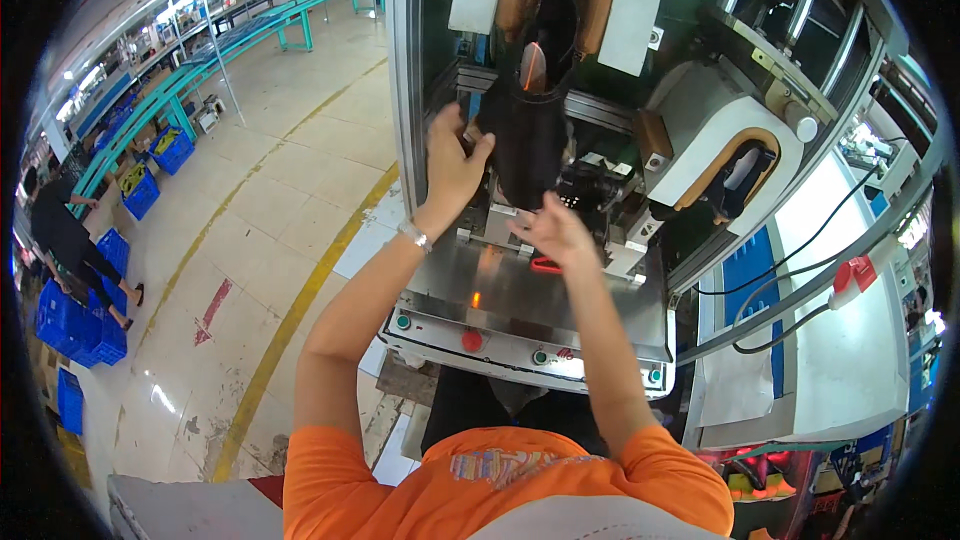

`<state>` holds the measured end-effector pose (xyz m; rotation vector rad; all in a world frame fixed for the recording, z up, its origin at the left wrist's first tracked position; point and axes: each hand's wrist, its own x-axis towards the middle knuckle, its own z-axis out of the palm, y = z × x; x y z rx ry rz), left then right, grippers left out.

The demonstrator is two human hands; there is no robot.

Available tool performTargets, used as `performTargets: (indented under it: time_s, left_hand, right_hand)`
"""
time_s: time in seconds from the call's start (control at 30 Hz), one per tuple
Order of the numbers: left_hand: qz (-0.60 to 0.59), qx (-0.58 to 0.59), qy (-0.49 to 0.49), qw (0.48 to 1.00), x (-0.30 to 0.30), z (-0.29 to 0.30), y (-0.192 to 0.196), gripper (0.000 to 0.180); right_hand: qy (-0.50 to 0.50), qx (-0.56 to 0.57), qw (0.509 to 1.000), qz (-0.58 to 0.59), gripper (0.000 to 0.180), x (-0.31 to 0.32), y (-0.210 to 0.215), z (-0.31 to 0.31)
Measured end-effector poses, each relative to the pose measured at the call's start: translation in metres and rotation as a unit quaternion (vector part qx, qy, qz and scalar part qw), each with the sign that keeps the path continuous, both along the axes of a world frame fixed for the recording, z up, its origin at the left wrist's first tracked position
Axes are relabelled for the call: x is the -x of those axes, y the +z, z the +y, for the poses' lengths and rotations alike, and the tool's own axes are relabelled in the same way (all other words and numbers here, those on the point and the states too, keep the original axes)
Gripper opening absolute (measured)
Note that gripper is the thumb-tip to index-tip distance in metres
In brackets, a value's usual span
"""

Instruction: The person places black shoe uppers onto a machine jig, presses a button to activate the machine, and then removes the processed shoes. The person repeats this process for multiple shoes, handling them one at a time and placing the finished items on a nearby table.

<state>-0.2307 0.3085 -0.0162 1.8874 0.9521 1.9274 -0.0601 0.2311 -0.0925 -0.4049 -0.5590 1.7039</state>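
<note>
Hands meet at the dark shoe upper (527,145) mounted in the machine: left hand (453,165) grips its side, right hand (553,230) open just below. Seating appears unfinished; the red button (472,340) near the wrists looks unpressed.

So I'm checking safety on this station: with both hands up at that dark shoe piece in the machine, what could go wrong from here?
1. Both the left hand and right hand are inside the machine's working area at the dark shoe upper, so moving parts might pinch fingers.
2. The red button on the front panel sits near the person's body and could perhaps be bumped.
3. The wristwatch might snag.
</note>
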Motion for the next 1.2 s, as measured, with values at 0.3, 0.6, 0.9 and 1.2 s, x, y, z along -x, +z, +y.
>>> performTargets:
  time_s: [0.3,0.6,0.9,1.2]
  left_hand:
    - [0.363,-0.300,0.045,0.881,0.018,-0.069,0.085,0.039]
    - [0.433,-0.151,0.122,0.881,0.006,-0.082,0.053,0.048]
    - [0.425,-0.156,0.139,0.881,-0.003,-0.079,0.041,0.053]
    - [0.432,-0.168,0.126,0.877,0.001,-0.073,0.039,0.049]
  right_hand:
    - [-0.133,-0.018,0.987,0.084,0.012,0.026,-0.044,0.038]
    - [-0.208,0.005,0.978,-0.025,0.016,-0.012,-0.053,0.098]
    - [-0.256,0.042,0.963,-0.073,0.015,-0.005,-0.047,0.105]
    - [-0.285,0.088,0.951,-0.076,0.017,0.005,-0.063,0.108]
